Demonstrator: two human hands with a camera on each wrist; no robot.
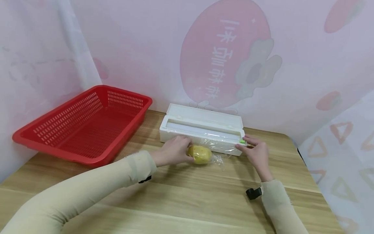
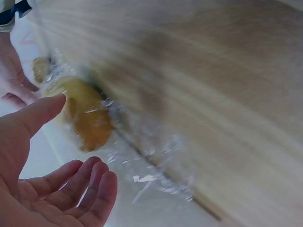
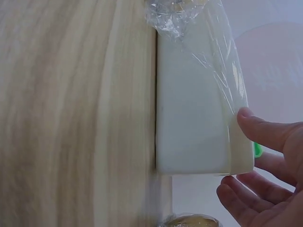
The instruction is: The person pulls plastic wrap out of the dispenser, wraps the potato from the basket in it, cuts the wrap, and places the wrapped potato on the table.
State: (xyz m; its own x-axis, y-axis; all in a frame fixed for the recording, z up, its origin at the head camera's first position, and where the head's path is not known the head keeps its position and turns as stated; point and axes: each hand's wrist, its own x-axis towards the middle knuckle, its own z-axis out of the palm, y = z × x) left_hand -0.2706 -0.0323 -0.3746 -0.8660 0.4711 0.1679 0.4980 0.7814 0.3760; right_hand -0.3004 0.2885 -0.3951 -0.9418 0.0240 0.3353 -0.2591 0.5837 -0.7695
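A yellow potato with clear cling film about it lies on the table before a long white cling film dispenser. My left hand is at the potato's left side, thumb and fingers spread apart around it; the left wrist view shows the palm bare. Film stretches between the potato and the dispenser. At the dispenser's right end, my right hand holds the corner, thumb on the front top edge and fingers behind, beside the green slider. The dispenser's lid stands raised; a white roll lies inside.
A red plastic basket stands at the left of the wooden table. Behind the dispenser rises a pale printed curtain. A small film-covered brownish thing shows at the bottom of the right wrist view; its kind is unclear.
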